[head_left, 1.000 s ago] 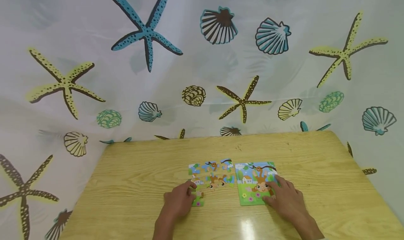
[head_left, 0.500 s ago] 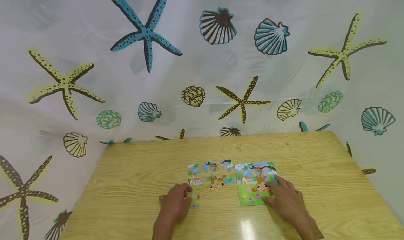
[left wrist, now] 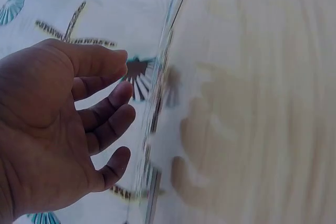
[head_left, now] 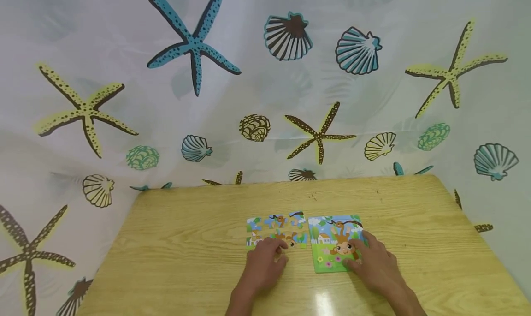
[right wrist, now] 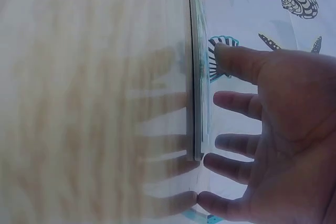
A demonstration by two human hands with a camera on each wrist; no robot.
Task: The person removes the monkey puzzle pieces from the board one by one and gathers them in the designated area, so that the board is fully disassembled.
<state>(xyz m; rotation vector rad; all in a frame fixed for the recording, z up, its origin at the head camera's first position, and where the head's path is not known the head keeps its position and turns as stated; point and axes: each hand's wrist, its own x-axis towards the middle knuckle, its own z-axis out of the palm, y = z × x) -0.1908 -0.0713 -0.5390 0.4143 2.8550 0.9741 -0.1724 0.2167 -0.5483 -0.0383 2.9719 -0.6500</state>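
Note:
My left hand (head_left: 264, 265) hangs over the lower part of a jigsaw puzzle (head_left: 297, 219), whose pieces show a monkey hanging from a branch. It covers the lower left pieces. In the left wrist view the left hand (left wrist: 63, 124) has loosely bent fingers, with nothing visible between them. My right hand (head_left: 376, 265) rests on the lower right of a square picture board (head_left: 325, 251) with the same monkey scene. Its thumb and forefinger lie on the board. The right hand (right wrist: 278, 135) appears with spread, nearly straight fingers in the right wrist view.
Both puzzle and board lie on a wood-grain table (head_left: 186, 233), which gives off a bright glare near the front. A white cloth (head_left: 232, 90) printed with starfish and shells hangs behind and at both sides.
My left hand first slid left, with the lower left pieces shifting left too, then moved right over the puzzle's lower part. The right hand stays on the board.

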